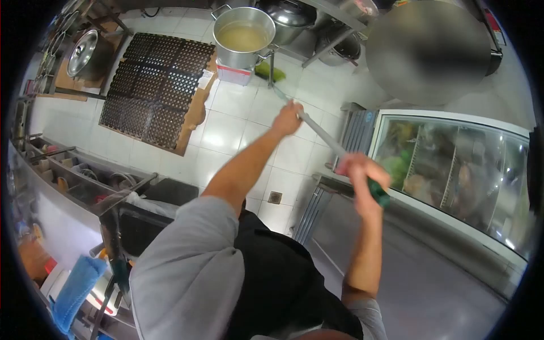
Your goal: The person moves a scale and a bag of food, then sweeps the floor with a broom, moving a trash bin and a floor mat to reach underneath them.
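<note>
A long grey broom handle (pixel 323 135) with a green end cap (pixel 378 192) runs slantwise across the middle of the head view. My left hand (pixel 288 118) is wrapped round its lower part. Higher up, near the green cap, my right hand (pixel 362 170) grips it, slightly blurred. At the far end, green broom bristles (pixel 271 71) rest on the white tiled floor (pixel 238 127), behind a metal shelf leg and beside a box (pixel 233 75). On that box stands a large metal pot (pixel 220 50) holding yellowish liquid.
A black perforated mat (pixel 158 85) lies on cardboard at the left. Lidded pots (pixel 289 14) stand at the back. A glass-fronted fridge (pixel 453 170) and a steel surface (pixel 419 266) are on the right. Racks and a counter (pixel 62 198) line the left. A drain (pixel 275 197) is in the floor.
</note>
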`<state>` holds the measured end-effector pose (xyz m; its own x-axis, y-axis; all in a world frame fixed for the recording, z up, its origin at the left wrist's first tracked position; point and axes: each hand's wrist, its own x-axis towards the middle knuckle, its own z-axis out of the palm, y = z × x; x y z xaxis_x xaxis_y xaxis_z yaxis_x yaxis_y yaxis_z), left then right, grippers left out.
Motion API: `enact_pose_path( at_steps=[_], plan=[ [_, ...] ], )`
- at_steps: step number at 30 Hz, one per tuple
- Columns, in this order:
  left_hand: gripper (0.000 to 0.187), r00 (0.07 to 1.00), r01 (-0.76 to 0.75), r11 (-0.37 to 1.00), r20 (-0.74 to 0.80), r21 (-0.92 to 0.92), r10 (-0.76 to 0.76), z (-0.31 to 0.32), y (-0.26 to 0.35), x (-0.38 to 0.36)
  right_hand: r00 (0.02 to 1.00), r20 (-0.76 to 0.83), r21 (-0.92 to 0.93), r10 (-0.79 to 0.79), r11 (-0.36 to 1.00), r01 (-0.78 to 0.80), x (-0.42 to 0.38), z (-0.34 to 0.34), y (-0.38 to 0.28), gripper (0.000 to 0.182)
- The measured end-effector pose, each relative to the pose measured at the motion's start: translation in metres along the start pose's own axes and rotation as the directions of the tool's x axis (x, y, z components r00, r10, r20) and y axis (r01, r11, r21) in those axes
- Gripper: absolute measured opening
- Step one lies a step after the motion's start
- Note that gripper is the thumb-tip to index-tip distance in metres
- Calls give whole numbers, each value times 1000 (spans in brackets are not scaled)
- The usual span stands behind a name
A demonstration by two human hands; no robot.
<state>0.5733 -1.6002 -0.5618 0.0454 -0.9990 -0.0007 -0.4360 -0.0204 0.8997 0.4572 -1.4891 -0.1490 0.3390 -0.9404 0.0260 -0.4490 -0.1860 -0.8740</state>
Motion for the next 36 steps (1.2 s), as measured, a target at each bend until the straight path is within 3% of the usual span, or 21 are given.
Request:
enact_pose_path(
  at_steps=[1,2,3,5,7,10,13,16,18,20,21,22,23,24,26,28,29,31,33,36],
  plan=[
    [30,993,-81,997,-82,10,82,1,26,-27,1000,-24,8,11,1000,-11,-10,-15,-19,32],
    [29,997,-78,996,-24,-49,77,-9,53,-57,999,-47,17,22,1000,-21,-21,-31,-35,38],
    [28,997,-70,992,34,-106,74,-17,78,-89,999,-48,144,-22,989,29,-30,-48,-46,44],
    [23,984,-177,978,-27,-111,175,-20,97,-150,996,-65,316,-60,946,78,-39,-75,-65,59],
    [19,991,-102,985,70,-142,112,-41,105,-184,993,-103,385,49,923,-6,-37,-86,-73,62],
    [20,981,64,983,191,-169,-31,-62,106,-211,996,-85,469,31,883,12,-51,-100,-88,63],
    [24,972,-162,942,115,-295,204,-39,170,-167,970,-216,435,-114,878,200,-77,-151,-113,65],
    [13,930,-281,951,211,-125,302,-2,195,-89,937,-167,278,-307,897,343,-76,-168,-118,62],
    [25,959,-203,979,199,-7,200,42,192,-26,919,-263,152,-293,928,340,-57,-161,-81,50],
    [32,975,-115,987,178,-108,133,77,170,35,940,-340,-26,-18,1000,10,-27,-137,-46,21],
    [32,973,-86,995,211,-56,96,85,162,56,959,-236,-231,-154,968,99,-1,-124,-29,18],
    [32,971,-50,999,235,1,48,84,150,72,983,-160,-115,-94,990,76,16,-114,-1,26],
    [33,967,-14,998,256,58,-1,88,143,81,981,-180,-8,-71,997,71,28,-123,12,28],
    [33,980,-14,1000,201,11,12,95,135,71,985,-167,122,-39,991,60,40,-140,32,31],
    [34,988,-81,993,126,-85,91,105,134,30,973,-214,337,87,942,-10,49,-166,32,42],
    [33,995,-102,986,0,-133,103,84,145,-35,996,-73,426,53,905,-17,55,-198,19,47],
    [31,1000,13,993,26,-120,-10,67,153,-66,999,25,479,31,877,-39,57,-207,18,49],
    [29,969,242,965,71,-97,-236,40,168,-120,991,52,515,126,846,-135,61,-210,22,53],
    [29,962,267,962,-51,-56,-270,37,158,-141,981,134,603,142,774,-194,75,-215,31,54],
    [33,957,241,970,-165,-16,-240,32,179,-137,935,284,696,-213,716,-48,61,-253,23,55]
  ],
)
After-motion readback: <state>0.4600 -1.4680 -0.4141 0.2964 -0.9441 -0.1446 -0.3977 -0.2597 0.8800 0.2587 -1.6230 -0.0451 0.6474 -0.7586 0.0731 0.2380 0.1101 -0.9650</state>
